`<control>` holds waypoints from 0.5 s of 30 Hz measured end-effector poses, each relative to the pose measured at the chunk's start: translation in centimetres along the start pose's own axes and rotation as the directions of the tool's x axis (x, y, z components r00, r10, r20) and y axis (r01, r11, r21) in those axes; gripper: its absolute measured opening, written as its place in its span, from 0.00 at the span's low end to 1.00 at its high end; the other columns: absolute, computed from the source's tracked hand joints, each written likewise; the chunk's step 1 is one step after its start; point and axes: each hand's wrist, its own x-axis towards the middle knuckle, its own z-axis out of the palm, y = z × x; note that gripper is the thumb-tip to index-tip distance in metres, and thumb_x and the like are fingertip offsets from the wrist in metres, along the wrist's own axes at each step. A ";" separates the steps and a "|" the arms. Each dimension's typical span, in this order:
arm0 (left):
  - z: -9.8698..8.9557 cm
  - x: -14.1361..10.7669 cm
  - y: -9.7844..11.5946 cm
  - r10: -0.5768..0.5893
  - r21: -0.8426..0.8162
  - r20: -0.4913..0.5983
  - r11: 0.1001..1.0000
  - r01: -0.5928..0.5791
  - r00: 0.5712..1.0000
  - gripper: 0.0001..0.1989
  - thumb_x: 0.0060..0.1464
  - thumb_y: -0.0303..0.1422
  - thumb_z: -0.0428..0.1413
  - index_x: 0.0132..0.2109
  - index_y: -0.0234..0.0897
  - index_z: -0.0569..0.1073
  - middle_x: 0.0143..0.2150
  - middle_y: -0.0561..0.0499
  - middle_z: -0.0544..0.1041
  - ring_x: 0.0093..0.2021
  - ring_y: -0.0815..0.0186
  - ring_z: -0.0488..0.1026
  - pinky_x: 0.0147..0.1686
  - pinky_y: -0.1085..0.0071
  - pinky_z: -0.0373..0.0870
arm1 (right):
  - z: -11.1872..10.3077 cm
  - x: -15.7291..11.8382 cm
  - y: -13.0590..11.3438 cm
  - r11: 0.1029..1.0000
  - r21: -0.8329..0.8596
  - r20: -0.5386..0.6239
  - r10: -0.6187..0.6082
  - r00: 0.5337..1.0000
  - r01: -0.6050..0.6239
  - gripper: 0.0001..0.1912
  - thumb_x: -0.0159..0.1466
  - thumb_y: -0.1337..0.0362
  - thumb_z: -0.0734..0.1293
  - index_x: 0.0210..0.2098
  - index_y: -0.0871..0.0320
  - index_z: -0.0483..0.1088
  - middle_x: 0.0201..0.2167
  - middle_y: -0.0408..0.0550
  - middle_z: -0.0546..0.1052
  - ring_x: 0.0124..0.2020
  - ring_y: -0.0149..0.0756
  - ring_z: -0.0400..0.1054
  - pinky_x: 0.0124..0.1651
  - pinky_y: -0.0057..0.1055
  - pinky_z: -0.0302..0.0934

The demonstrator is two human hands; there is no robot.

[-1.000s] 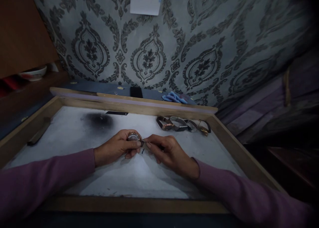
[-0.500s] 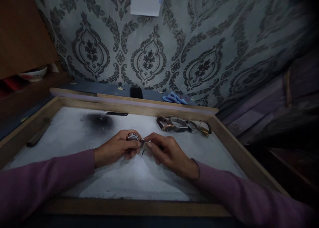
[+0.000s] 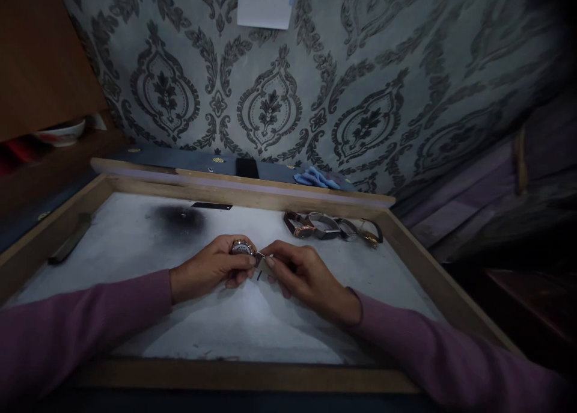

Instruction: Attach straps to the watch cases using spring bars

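My left hand point(image 3: 220, 261) is closed around a round wristwatch point(image 3: 242, 247), its metal case showing above the thumb. Close by on the right, my right hand point(image 3: 300, 275) pinches a small, thin metal piece point(image 3: 262, 255) between thumb and forefinger, its tip against the dark part beside the watch case. What kind of piece it is I cannot make out. Just under the fingertips shows a short dark strip point(image 3: 259, 276). Both hands are over the white bottom of a shallow wooden tray point(image 3: 252, 374).
Several wristwatches point(image 3: 324, 225) lie in a row at the tray's back right. A flat black strip point(image 3: 211, 206) rests by the back rim, and a dark long-handled object point(image 3: 70, 241) at the left wall. Behind the tray are a blue cloth point(image 3: 315, 177) and a black flat object point(image 3: 247, 168).
Almost nothing differs. Both hands keep their place and grip; the thin metal piece in the right fingers shows slightly more clearly.
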 end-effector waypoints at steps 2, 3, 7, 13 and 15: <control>0.0 0.0 0.0 0.001 0.002 -0.002 1.000 -0.001 1.000 0.08 0.47 0.31 0.59 0.30 0.34 0.67 0.20 0.56 0.70 0.17 0.77 0.59 0.14 0.79 0.51 | 0.0 0.0 0.0 1.000 0.000 -0.004 0.002 1.000 -0.002 0.10 0.67 0.62 0.60 0.40 0.61 0.69 0.19 0.38 0.69 0.13 0.22 0.59 0.17 0.20 0.54; 0.1 0.0 0.0 0.001 0.004 -0.002 1.000 -0.001 1.000 0.08 0.47 0.31 0.59 0.30 0.34 0.67 0.20 0.56 0.70 0.17 0.77 0.59 0.14 0.79 0.50 | 0.0 0.0 0.0 1.000 -0.002 -0.009 0.002 1.000 -0.002 0.10 0.67 0.62 0.60 0.41 0.61 0.69 0.19 0.38 0.69 0.13 0.22 0.59 0.17 0.20 0.54; 0.1 0.0 0.0 0.001 -0.004 -0.006 1.000 -0.001 1.000 0.09 0.47 0.32 0.60 0.29 0.34 0.67 0.21 0.56 0.70 0.17 0.77 0.60 0.15 0.79 0.50 | 0.0 -0.1 -0.1 1.000 0.010 -0.020 -0.001 1.000 0.001 0.12 0.68 0.62 0.59 0.46 0.62 0.67 0.19 0.37 0.68 0.13 0.22 0.58 0.17 0.20 0.54; -0.1 0.1 -0.1 0.008 -0.012 -0.013 1.000 -0.008 1.000 0.09 0.46 0.32 0.60 0.29 0.34 0.66 0.20 0.56 0.70 0.16 0.77 0.59 0.14 0.79 0.51 | 0.0 -0.1 0.3 0.999 0.052 -0.019 0.010 1.000 -0.009 0.12 0.67 0.62 0.60 0.46 0.62 0.68 0.19 0.37 0.68 0.13 0.21 0.58 0.16 0.19 0.52; -0.1 0.1 -0.2 0.011 -0.009 -0.014 1.000 -0.011 1.000 0.10 0.46 0.32 0.61 0.29 0.34 0.67 0.20 0.56 0.70 0.16 0.77 0.59 0.14 0.79 0.51 | 0.0 -0.1 0.5 0.997 0.073 -0.016 0.016 1.000 -0.015 0.13 0.67 0.61 0.60 0.46 0.62 0.69 0.19 0.37 0.68 0.13 0.21 0.58 0.16 0.19 0.52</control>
